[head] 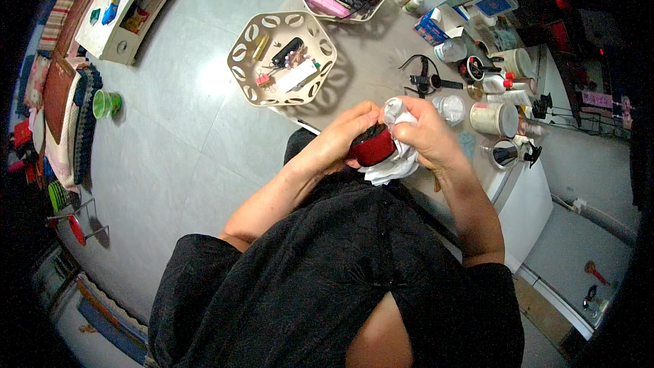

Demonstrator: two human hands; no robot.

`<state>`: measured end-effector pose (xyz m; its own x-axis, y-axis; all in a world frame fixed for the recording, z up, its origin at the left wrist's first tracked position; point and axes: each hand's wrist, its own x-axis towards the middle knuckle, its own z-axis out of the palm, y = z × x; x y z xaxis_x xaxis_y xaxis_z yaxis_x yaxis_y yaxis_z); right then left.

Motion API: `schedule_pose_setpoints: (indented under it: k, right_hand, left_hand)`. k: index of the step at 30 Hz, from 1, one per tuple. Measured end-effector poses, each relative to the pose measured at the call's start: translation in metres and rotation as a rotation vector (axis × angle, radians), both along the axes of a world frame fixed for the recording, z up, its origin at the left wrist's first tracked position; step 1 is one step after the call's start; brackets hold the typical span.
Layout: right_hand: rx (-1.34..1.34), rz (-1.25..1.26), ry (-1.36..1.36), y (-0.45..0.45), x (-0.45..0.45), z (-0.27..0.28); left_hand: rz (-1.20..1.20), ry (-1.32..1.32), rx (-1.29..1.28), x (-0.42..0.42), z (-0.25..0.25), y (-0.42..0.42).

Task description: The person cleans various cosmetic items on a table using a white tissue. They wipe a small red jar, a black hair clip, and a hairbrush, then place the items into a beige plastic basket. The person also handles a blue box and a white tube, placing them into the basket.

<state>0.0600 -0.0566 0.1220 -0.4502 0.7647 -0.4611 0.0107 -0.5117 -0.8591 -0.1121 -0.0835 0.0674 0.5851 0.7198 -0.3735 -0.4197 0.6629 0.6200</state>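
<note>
Between my hands, above the near edge of the table, is a small dark red container (pixel 373 148) with a black rim. My left hand (pixel 352 128) grips it from the left, fingers curled around its far side. A crumpled white cloth or tissue (pixel 403 151) is pinched in my right hand (pixel 421 128) and pressed against the container's right side. Part of the cloth hangs below the container. What lies inside the container is mostly hidden by my fingers.
A cream basket (pixel 239 69) of small items stands beyond my left hand, with a second basket (pixel 380 2) behind it. Right of my hands are a black wristwatch (pixel 434 81), a clear jar (pixel 449 110), white tubs (pixel 493 119) and a round mirror (pixel 503 153).
</note>
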Motion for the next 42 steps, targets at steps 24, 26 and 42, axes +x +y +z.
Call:
schedule_pose_setpoints:
  k: [24, 26, 42]
  right_hand:
    - [0.171, 0.092, -0.225, 0.005, -0.011, 0.034]
    - [0.174, 0.158, -0.281, 0.008, -0.012, 0.033]
    - [0.190, 0.229, -0.305, 0.013, -0.005, 0.018]
  left_hand:
    - [0.061, -0.070, -0.026, -0.003, 0.015, 0.005]
    - [0.064, -0.052, -0.044, -0.001, 0.012, 0.003]
    - [-0.049, -0.029, -0.123, -0.002, 0.000, -0.001]
